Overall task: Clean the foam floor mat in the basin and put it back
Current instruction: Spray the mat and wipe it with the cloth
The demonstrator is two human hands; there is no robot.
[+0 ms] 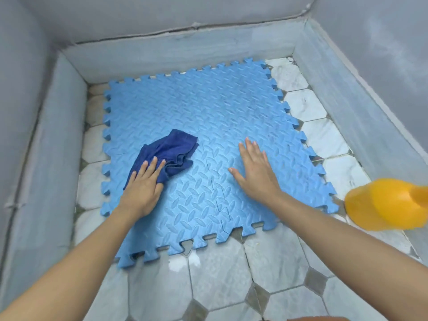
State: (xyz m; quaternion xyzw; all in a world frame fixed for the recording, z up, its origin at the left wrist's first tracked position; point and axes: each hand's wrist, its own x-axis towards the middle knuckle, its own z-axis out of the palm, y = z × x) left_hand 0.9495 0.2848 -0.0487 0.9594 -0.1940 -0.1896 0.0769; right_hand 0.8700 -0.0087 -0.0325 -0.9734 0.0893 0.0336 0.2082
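I'm pressing my left hand (141,188) flat on the crumpled dark-blue cloth (169,154), my empty right hand (254,167) splayed on the blue interlocking foam mat (208,112); scrubbing could be sliding it across the wet tiled floor (231,262).

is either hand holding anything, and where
The left hand presses the dark blue cloth at its near end, not clearly gripping it. The right hand lies flat, empty, on the mat.

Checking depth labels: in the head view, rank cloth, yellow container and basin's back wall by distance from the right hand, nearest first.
1. Cloth: to the left of the right hand, on the mat, under the left hand.
2. Yellow container: off to the right, at the frame edge.
3. Back wall: beyond the mat's far edge.
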